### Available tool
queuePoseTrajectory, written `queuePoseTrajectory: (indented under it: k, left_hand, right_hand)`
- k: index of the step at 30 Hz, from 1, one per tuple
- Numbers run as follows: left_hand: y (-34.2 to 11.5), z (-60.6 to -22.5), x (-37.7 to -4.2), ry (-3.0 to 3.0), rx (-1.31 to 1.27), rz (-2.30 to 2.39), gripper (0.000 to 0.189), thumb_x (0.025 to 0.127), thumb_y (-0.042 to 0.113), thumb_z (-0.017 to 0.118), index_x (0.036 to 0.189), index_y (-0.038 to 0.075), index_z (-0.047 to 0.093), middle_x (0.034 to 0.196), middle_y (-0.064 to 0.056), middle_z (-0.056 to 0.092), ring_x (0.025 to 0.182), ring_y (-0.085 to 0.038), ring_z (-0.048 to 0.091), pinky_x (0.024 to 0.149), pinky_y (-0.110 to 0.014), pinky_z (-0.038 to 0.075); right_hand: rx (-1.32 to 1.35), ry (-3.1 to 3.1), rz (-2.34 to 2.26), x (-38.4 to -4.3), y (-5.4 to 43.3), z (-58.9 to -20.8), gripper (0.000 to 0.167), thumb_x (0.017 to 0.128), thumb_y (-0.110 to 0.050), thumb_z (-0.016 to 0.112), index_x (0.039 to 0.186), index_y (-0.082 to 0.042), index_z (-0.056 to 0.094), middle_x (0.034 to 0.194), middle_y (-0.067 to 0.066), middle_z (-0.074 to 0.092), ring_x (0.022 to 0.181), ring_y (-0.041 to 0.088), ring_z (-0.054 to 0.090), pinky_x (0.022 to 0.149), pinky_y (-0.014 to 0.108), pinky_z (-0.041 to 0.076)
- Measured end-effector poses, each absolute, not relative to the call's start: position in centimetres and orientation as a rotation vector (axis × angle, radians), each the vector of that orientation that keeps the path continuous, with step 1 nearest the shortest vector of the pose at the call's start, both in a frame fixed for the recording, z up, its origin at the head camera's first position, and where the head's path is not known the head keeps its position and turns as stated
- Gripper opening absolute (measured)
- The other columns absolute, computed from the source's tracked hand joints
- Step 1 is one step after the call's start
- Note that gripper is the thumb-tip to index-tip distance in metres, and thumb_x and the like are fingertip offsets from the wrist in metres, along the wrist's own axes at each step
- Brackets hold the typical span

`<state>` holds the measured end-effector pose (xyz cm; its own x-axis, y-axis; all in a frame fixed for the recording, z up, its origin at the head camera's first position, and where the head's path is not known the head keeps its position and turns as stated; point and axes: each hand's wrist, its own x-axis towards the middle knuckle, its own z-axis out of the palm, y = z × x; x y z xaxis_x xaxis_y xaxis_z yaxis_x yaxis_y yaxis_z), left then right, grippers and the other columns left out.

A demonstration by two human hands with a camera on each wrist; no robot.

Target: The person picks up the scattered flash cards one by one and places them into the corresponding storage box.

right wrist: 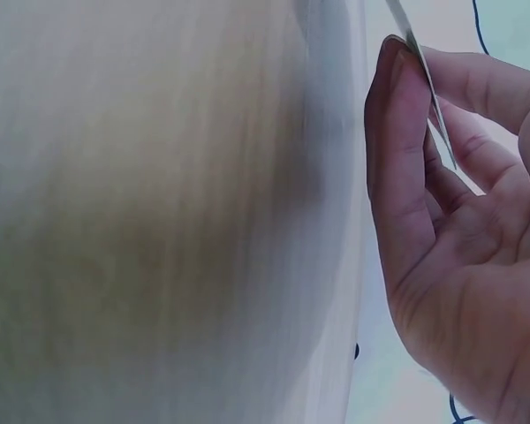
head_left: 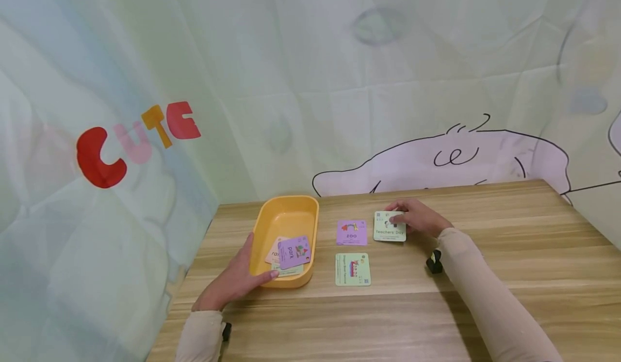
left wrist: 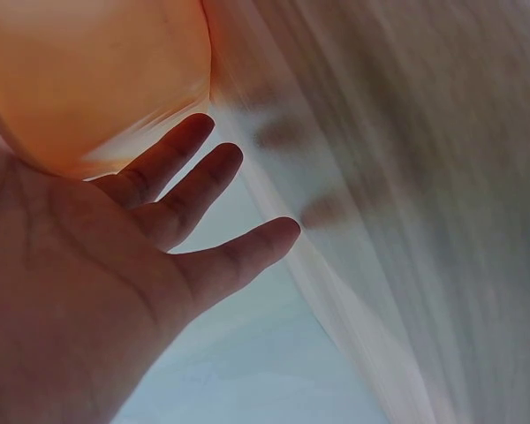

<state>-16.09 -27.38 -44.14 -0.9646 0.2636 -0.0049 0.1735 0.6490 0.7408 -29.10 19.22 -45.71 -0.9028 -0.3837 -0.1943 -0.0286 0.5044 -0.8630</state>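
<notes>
Head view: the pale green, round-cornered "Teachers' Day" card (head_left: 390, 234) is pinched between the right hand's (head_left: 421, 217) thumb and fingers, near the table's (head_left: 514, 238) far edge; bare wood stretches nearside and rightward. A purple zoo card (head_left: 351, 236) lies just to its left. Well apart, the left hand (head_left: 237, 275) grips the yellow tray (head_left: 288, 221), thumb over its rim.

Park card (head_left: 294, 252) in tray (head_left: 288, 222), zoo card (head_left: 352, 232) right of tray, boat card (head_left: 353, 269) before zoo card
</notes>
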Motion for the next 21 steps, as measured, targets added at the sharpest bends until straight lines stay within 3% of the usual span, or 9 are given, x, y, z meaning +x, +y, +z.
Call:
queuePoseTrajectory:
  k: [21]
  left_hand:
    - [-27.4, -44.1, -16.2, 2.739, 0.394, 1.231, 0.109, 0.083, 0.045, 0.081, 0.161, 0.015, 0.011, 0.144, -0.011, 0.047, 0.12, -0.028, 0.049, 0.11, -0.054, 0.035]
  right_hand:
    - [-0.354, 2.474, -1.419, -28.8, 18.3, -44.5, 0.035, 0.098, -0.015, 0.062, 0.132, -0.005, 0.061, 0.123, 0.016, 0.061, 0.095, 0.024, 0.063, 0.076, 0.036, 0.057]
